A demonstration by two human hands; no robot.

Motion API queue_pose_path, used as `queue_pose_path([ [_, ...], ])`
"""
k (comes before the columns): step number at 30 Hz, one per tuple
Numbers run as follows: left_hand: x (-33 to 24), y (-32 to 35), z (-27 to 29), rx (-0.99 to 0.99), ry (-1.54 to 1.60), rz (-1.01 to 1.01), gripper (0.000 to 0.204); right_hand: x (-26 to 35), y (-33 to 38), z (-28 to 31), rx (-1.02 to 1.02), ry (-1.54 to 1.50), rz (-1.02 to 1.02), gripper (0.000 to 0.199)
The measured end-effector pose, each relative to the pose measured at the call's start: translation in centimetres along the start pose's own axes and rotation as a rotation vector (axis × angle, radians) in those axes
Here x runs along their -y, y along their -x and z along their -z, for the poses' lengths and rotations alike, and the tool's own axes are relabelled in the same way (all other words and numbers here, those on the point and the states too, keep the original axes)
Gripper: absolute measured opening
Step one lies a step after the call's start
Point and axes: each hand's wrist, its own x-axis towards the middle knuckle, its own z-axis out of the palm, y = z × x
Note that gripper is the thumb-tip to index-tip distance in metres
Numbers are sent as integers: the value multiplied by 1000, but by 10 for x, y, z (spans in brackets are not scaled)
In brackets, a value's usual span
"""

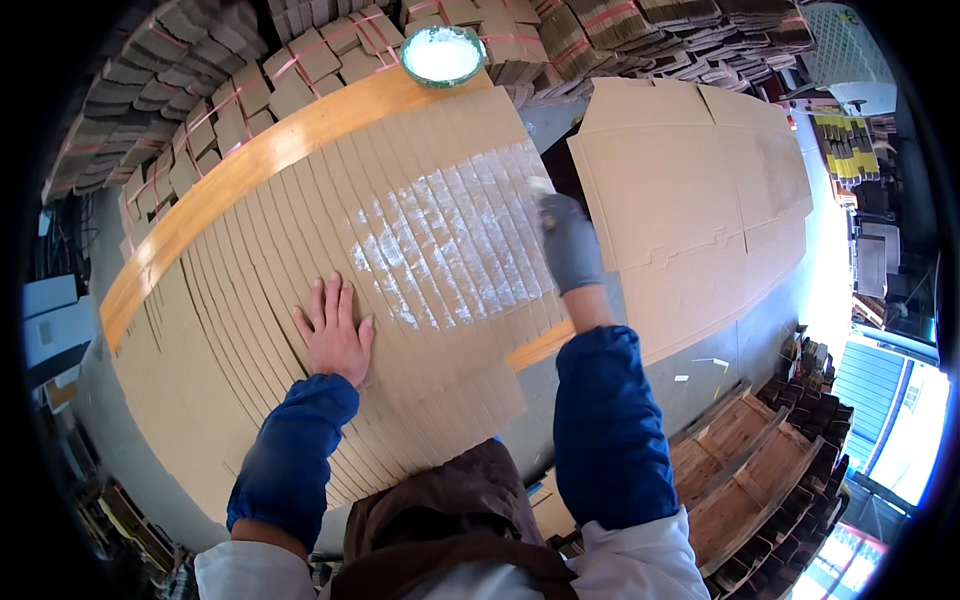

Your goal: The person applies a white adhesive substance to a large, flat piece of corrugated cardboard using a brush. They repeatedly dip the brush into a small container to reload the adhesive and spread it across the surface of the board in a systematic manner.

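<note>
A fanned row of several overlapping brown cardboard sheets [300,250] lies across a wooden board. A wet, shiny strip of glue [440,245] runs over their exposed edges. My left hand [335,330], bare, presses flat on the cardboard with fingers spread. My right hand [568,240] wears a grey glove and is closed around a small brush whose pale tip [541,187] shows at the right end of the glue strip. A green bowl of white glue [442,55] stands at the far end of the board.
A stack of large flat cardboard blanks [700,200] lies to the right. Bundles of folded cardboard tied with pink straps [250,90] pile up behind. Wooden pallets [760,470] stand at lower right. The orange wooden board edge [200,200] runs along the left.
</note>
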Motion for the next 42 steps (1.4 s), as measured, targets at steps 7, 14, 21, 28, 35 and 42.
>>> queue_pose_path([
  [7, 4, 1, -5, -29, -7, -8, 60, 64, 128, 26, 64, -83, 385, 26],
  [14, 7, 2, -11, -50, -19, -6, 59, 39, 139, 27, 59, -185, 131, 21],
  [21, 4, 0, -4, -38, -11, -2, 60, -15, 105, 44, -6, -16, -63, 18],
  [28, -1, 3, 5, -13, 31, -12, 61, -19, 57, 47, -34, 21, 8, 16],
  [35, 11, 2, -3, -28, 32, -6, 63, 95, -126, 62, -97, -308, 393, 11],
  [42, 10, 1, -3, -44, 57, -16, 64, 138, -235, -4, 188, -9, 644, 17],
])
